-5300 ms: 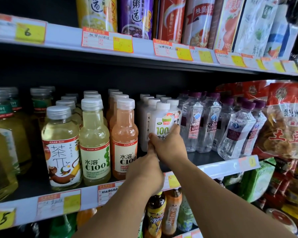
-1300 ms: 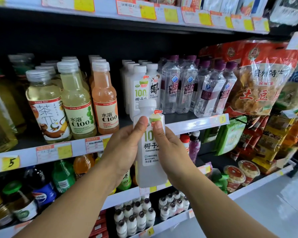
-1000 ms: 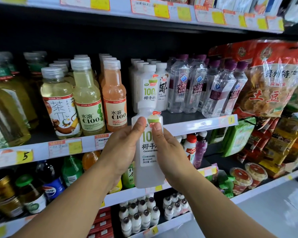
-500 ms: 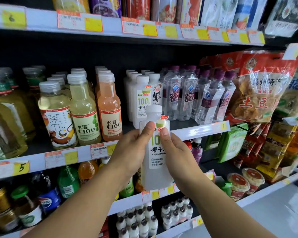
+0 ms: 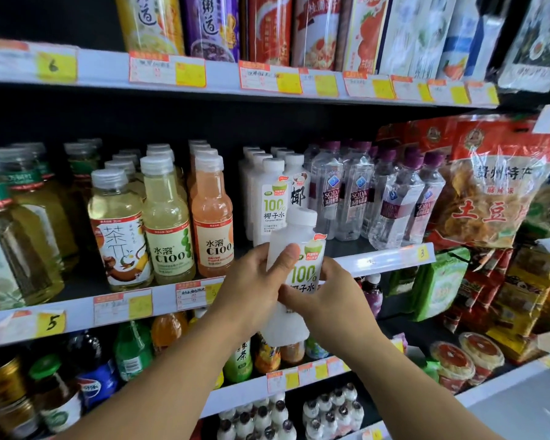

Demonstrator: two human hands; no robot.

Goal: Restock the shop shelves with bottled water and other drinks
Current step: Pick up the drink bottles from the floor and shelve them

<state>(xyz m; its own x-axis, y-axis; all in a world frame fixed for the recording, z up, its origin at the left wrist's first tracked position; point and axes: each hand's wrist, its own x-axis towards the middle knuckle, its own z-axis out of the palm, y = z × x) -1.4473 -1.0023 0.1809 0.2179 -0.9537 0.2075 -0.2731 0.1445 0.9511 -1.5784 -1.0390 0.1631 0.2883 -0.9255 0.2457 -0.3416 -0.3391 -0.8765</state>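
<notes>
Both of my hands hold one white coconut water bottle (image 5: 302,249) upright, just in front of the middle shelf edge (image 5: 378,260). My left hand (image 5: 254,290) wraps its left side, thumb across the label. My right hand (image 5: 327,300) grips the lower right part. Its white cap sits level with the row of matching coconut water bottles (image 5: 269,192) standing on the shelf behind. Clear soda water bottles (image 5: 356,192) with purple caps stand to the right of that row.
Yellow and orange C100 drinks (image 5: 169,223) and a tea bottle (image 5: 118,230) fill the shelf's left side. Red snack bags (image 5: 489,185) hang at the right. Cans line the top shelf (image 5: 210,27). Lower shelves hold soft drinks (image 5: 92,376) and small yoghurt bottles (image 5: 280,414).
Both hands have lifted the coconut water bottle up and toward the middle shelf. My right hand has slid lower on the bottle. The view has tilted upward.
</notes>
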